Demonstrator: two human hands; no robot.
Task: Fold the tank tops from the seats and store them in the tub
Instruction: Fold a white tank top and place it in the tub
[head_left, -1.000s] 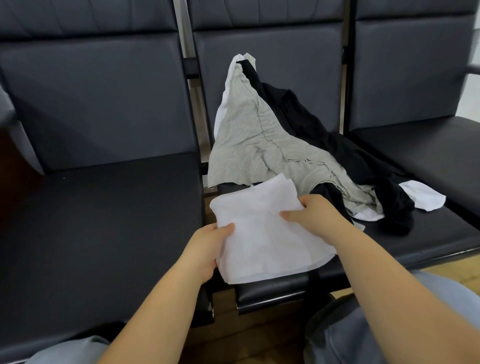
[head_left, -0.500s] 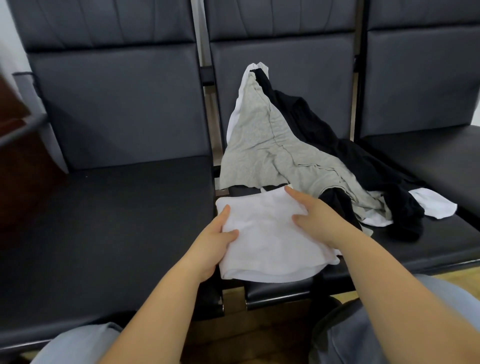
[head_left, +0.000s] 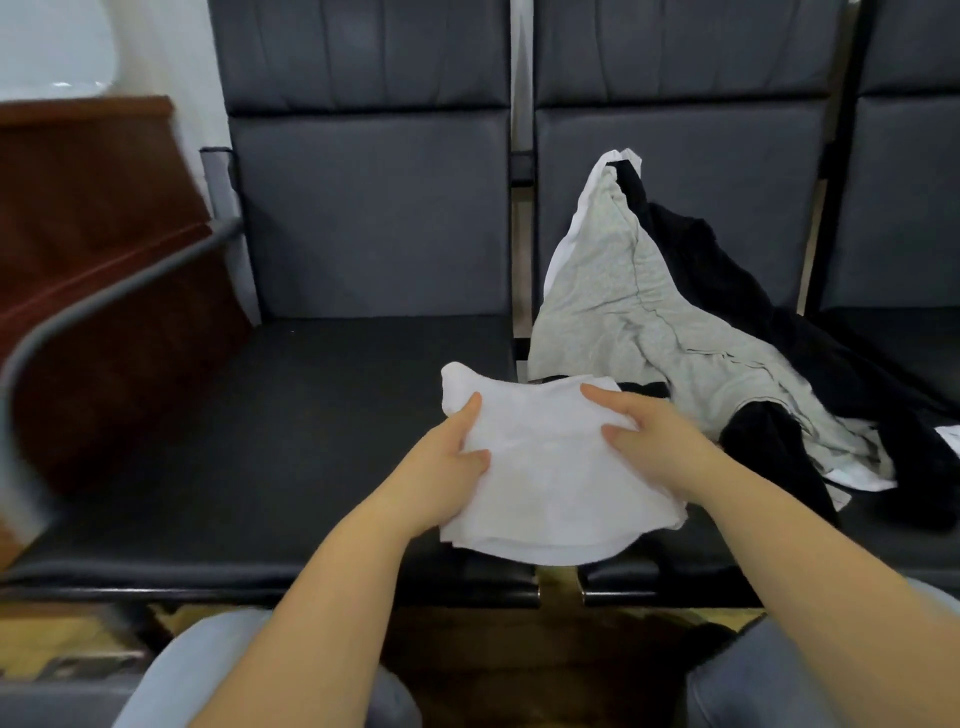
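You've lifted the folded white tank top (head_left: 556, 467) leftward off the pile, left hand (head_left: 441, 462) and right hand (head_left: 654, 441) pinching its edges, ready for the unseen tub.

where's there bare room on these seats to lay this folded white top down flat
The left seat cushion is bare from the curved armrest across to the gap between seats. The folded white top, held by left hand and right hand, overhangs that gap. The right seat is crowded with the grey top and black top.

A folded white tank top (head_left: 550, 478) lies across two seats' (head_left: 322, 415) front edges, beside crumpled grey (head_left: 623, 306) and black (head_left: 727, 270) tops.
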